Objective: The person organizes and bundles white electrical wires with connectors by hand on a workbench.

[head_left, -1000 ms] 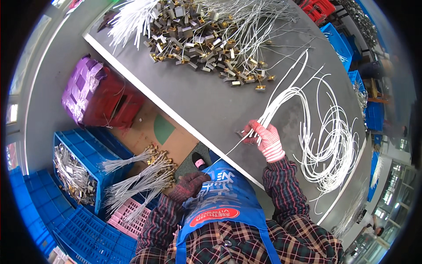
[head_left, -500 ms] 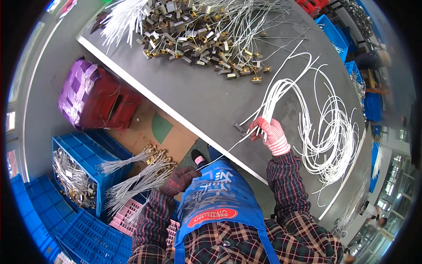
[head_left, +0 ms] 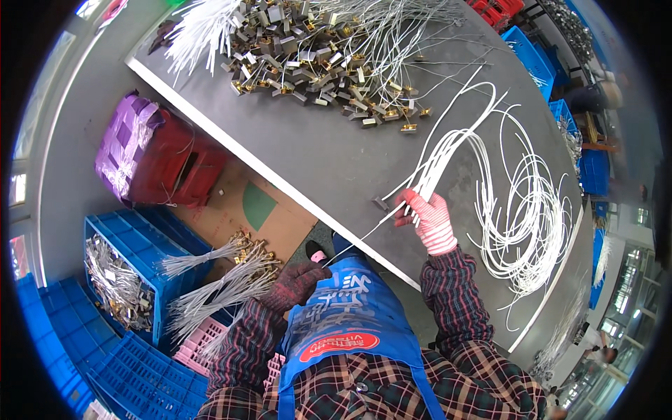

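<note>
Their right hand [head_left: 430, 222] is curled pretty snugly around some white wires [head_left: 448, 150] over the grey tabletop [head_left: 325, 164]; the left hand [head_left: 295, 283] is pinched closed on a thin strand [head_left: 355, 243] stretched between both.

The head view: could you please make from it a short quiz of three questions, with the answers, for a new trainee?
1. Which of the person's hands holds the bunch of white cords? A) left B) right C) neither

2. True or false: a pile of metal pieces lies on the grey table.

3. What stretches between the two hands, across the table's edge?

Key: 1. B, the right hand. 2. True. 3. A thin strand, which reaches to the left hand.
</note>
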{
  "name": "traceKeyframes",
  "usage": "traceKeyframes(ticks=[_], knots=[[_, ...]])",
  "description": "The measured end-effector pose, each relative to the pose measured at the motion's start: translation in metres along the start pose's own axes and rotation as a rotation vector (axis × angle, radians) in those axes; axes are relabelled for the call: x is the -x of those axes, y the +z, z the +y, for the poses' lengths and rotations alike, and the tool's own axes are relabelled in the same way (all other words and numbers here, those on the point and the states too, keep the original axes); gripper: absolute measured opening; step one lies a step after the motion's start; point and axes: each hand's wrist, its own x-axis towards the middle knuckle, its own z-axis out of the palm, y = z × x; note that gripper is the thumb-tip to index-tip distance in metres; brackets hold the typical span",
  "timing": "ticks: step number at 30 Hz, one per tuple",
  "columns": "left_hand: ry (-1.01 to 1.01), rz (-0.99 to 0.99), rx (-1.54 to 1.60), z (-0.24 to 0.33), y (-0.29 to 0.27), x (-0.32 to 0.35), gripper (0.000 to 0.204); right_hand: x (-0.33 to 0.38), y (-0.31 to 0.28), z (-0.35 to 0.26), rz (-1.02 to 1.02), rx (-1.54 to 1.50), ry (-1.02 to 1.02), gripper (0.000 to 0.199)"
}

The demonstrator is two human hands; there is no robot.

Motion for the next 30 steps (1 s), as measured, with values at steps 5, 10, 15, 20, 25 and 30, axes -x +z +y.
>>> traceKeyframes(ticks=[5,10,15,20,25,30], knots=[[0.019,0.052,-0.058,0.040,0.035,-0.027,0.029,0.016,0.031,0.035,0.021,-0.176,0.000,0.031],[0.031,-0.103,0.088,0.040,0.033,-0.040,0.030,0.011,0.015,0.019,-0.134,-0.043,0.067,0.036],[0.062,-0.076,-0.025,0.033,0.026,-0.037,0.027,-0.003,-0.012,-0.020,0.033,-0.230,-0.198,0.041],[0.035,-0.103,0.027,0.074,0.044,-0.053,0.026,0.005,0.008,-0.004,-0.007,-0.290,-0.170,0.040],[0.039,-0.152,0.061,0.067,0.035,-0.066,0.028,-0.020,-0.033,-0.029,-0.056,-0.077,-0.170,0.039],[0.030,-0.015,-0.109,0.078,0.037,-0.074,0.027,-0.032,-0.029,-0.037,0.089,-0.171,-0.256,0.042]])
